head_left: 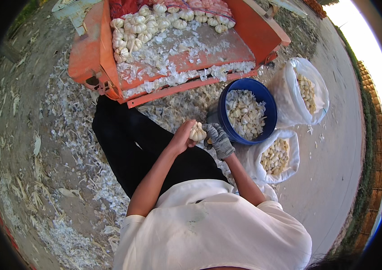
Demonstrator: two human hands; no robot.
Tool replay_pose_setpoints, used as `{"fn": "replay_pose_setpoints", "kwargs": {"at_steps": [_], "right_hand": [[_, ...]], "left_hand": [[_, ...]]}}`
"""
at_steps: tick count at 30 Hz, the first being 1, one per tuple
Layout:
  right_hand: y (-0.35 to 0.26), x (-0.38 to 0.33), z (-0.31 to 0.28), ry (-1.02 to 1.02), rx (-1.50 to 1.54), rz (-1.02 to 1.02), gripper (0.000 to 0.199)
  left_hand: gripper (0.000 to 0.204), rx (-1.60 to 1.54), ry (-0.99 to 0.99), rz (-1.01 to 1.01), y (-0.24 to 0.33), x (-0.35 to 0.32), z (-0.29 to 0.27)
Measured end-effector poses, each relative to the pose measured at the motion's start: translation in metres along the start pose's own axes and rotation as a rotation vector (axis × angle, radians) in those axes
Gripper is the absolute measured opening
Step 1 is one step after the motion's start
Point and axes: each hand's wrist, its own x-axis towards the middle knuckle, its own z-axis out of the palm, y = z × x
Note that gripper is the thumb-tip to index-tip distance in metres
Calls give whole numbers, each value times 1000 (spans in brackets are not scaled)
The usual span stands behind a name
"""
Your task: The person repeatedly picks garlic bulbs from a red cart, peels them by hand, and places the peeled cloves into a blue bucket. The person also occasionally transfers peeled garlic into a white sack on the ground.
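All places here are given from the blue bucket (246,112), which stands on the ground in front of the seated person.

Far to the left of the bucket the ground (33,148) is covered with dry white skins (71,117). Up and left of the bucket stands an orange tray (177,49), with whole garlic heads (130,36) piled along its far and left side and loose peel on its floor.

Just left of the bucket, near its lower rim, the bare left hand (183,137) is closed around one garlic bulb (197,132), the fingers wrapping it from the left. The gloved right hand (220,140) is touching the bulb from the right, very near the bucket wall; its fingers are curled, but I cannot tell if they hold a small tool, because the place between the hands is dark and small.

The bucket holds loose garlic cloves mixed with peel. Right of it stand two white bags (305,92), each with cloves inside.

What could go wrong, in my judgement: if the right hand does hold a blade, it works close to the bare left fingers, and a slip could cut them. The bulb may also break suddenly and cloves may fall onto the dirty skins beside the bucket and not into it.
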Motion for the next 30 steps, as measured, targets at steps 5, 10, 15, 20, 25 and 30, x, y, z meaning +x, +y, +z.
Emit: {"fn": "replay_pose_setpoints", "kwargs": {"at_steps": [5, 10, 15, 20, 25, 30], "right_hand": [[10, 3, 6, -101, -148, 83, 26], [13, 1, 4, -45, -253, 73, 23], [78, 16, -8, 25, -258, -163, 19], [26, -6, -3, -45, 190, -11, 20], [-6, -2, 4, -188, -100, 81, 27], [2, 2, 5, -224, 21, 98, 25]], "left_hand": [[23, 82, 66, 3, -1, -7, 3], [24, 104, 40, -4, -3, -3, 1], [29, -37, 11, -65, -4, -2, -3], [31, -72, 36, 15, -3, -8, 0], [27, 42, 131, 101, -12, -1, 3], [26, 23, 153, 54, -11, -3, -3]]}}
